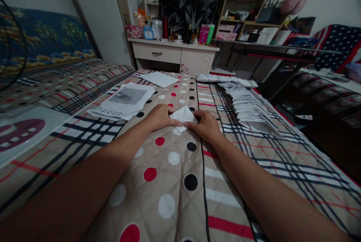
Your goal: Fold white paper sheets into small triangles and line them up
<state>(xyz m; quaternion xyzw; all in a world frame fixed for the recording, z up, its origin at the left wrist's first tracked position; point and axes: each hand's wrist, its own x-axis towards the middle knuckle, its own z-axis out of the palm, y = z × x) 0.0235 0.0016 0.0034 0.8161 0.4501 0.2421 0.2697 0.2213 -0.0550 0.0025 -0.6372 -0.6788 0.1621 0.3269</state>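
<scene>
- Plainly, the writing is tiny: the folded paper (177, 114) carries rows of dark print on its left face, too fine to read.
- The printed sheets (121, 101), left of the hands on the bed (175, 180), show a grey picture block with small blue marks below it, illegible at this size.
- A loose sheet (160, 79) near the bed's far edge bears faint lines that cannot be made out.
- In looks, the folded paper is small, white and roughly diamond-shaped, pointed at the top, with a crease down its middle; its right face seems plain.
- It sits around the middle of the bed's width, closer to the far edge than the near one, between both hands.
- The left hand (160, 117) has a narrow grip, thumb and fingers pinching the paper's left side.
- The right hand (207, 123) pinches the right side likewise, its thumb pointing toward the other thumb.
- Toward the bed's right edge, a row of folded pieces (248, 103) is packed closely; another row (225, 79) lies by the far right corner.
</scene>
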